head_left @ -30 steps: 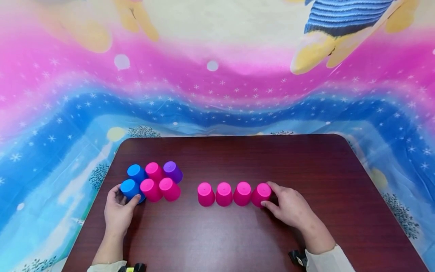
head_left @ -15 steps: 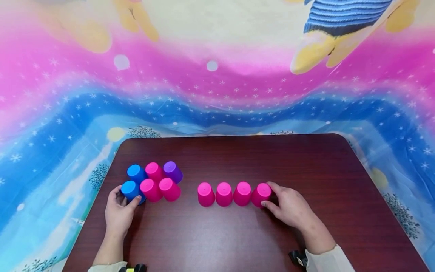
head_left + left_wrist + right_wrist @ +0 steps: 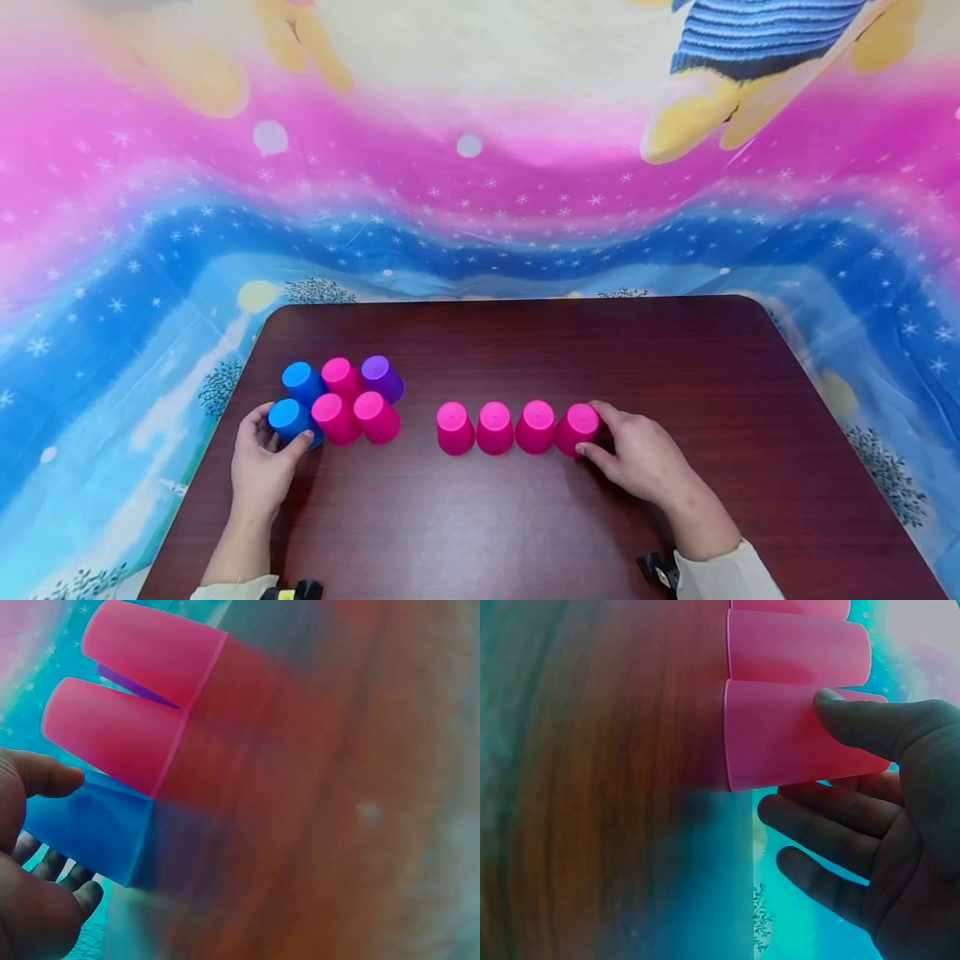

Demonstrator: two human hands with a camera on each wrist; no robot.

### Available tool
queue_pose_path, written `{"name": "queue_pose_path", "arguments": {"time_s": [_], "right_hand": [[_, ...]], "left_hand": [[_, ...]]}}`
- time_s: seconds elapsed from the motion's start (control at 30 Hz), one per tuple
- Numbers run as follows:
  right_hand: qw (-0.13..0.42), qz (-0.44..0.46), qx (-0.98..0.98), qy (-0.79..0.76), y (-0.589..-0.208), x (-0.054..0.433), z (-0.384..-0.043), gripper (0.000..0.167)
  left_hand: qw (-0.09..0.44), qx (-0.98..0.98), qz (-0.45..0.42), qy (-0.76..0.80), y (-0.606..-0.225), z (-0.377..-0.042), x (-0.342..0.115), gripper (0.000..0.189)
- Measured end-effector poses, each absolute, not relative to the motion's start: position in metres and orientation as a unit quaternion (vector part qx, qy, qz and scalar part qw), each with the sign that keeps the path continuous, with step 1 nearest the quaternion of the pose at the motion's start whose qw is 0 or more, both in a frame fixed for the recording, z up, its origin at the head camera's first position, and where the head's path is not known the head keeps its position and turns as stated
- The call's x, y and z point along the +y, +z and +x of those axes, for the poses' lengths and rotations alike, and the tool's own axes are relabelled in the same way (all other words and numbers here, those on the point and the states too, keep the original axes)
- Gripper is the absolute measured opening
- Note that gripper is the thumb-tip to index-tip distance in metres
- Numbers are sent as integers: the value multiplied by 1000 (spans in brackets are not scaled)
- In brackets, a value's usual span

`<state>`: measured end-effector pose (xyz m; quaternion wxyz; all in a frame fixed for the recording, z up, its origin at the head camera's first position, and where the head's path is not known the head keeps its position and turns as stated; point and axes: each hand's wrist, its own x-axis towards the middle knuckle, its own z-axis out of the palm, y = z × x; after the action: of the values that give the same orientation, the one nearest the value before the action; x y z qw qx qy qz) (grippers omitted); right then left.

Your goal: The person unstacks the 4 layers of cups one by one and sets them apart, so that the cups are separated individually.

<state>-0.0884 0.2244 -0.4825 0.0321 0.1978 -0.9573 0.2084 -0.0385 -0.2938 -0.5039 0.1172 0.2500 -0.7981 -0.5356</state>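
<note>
My left hand (image 3: 261, 467) grips the front blue cup (image 3: 288, 419), thumb on its near side and fingers round its left. That cup stands upside down at the left end of a two-row cluster. In the left wrist view, the thumb lies along the upper side of the blue cup (image 3: 94, 825), with the fingertips below. At the right, my right hand (image 3: 643, 454) holds the end pink cup (image 3: 577, 429) of a straight row of several upturned pink cups. The right wrist view shows the thumb pressed on this pink cup (image 3: 795, 739), other fingers behind and beneath it.
Beside the held blue cup stand two pink cups (image 3: 336, 419), touching side by side. Behind them are another blue cup (image 3: 302, 382), a pink cup (image 3: 341, 377) and a purple cup (image 3: 382, 379). A gap of dark wooden table (image 3: 480, 533) separates cluster and row. A patterned cloth (image 3: 480, 208) hangs behind.
</note>
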Motion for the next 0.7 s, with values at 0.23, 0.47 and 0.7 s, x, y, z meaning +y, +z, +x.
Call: {"name": "queue_pose_path", "arguments": {"time_s": [0.23,0.47,0.7], "right_hand": [[16,181,-956,228,-483,224,-88,70],[12,174,-954,242,-478,221,-90,79],[32,179,-942,281,-478,218,-92,75]], "left_hand": [[146,-818,246,-499,-482,-34,-289,81],[236,-798,198,-518,-459,-30,-272,67],[271,-769,57,-577,-447,-32,-240,64]]}}
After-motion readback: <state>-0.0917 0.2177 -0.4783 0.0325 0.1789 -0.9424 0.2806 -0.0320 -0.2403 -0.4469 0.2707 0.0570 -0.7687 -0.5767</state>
